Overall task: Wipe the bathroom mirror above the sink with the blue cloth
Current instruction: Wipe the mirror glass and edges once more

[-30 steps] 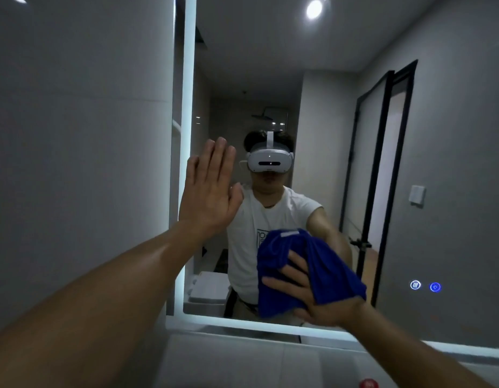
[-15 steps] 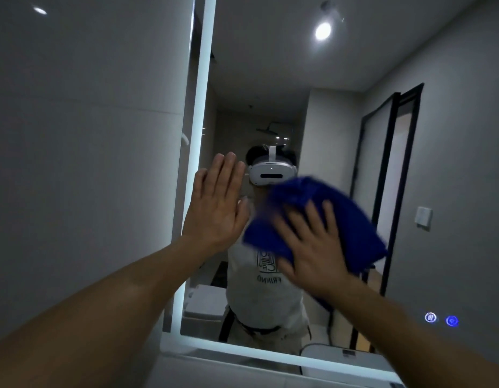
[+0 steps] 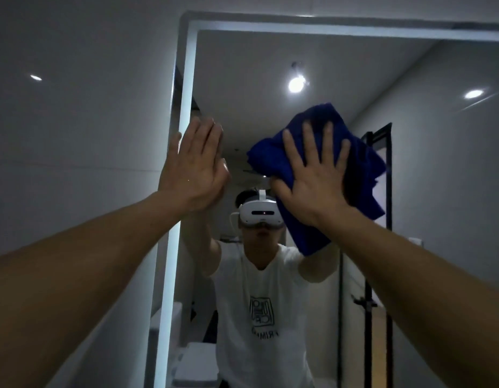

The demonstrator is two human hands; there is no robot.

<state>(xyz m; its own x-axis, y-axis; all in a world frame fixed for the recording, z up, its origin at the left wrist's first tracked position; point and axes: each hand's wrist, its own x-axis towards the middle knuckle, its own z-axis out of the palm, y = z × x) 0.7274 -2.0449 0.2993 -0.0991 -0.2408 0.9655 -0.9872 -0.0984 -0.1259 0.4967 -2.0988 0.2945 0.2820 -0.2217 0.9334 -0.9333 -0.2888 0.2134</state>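
The blue cloth is bunched flat against the mirror, at about 1 o'clock from the middle of the view. The right hand presses it to the glass with a flat palm, fingers straight, spread and pointing to 12 o'clock. A loose fold hangs below the wrist toward 5 o'clock.

Half a second ago the cloth sat lower, level with the reflected headset; now it is above it. A second ago it was near the mirror's bottom edge, with the hand's fingers pointing toward 10 o'clock. The mirror's lit top edge is now in view, while the bottom edge and the two small glowing buttons have gone out of frame.

At 9 o'clock from the cloth, the left hand is still flat on the glass just inside the lit side strip, fingers straight and pressed together.

The reflected white T-shirt bears a square emblem with a line of lettering beneath it, reversed by the glass; "FRIM" can be made out, the rest cannot. At 3 o'clock a black door frame shows in the reflection.
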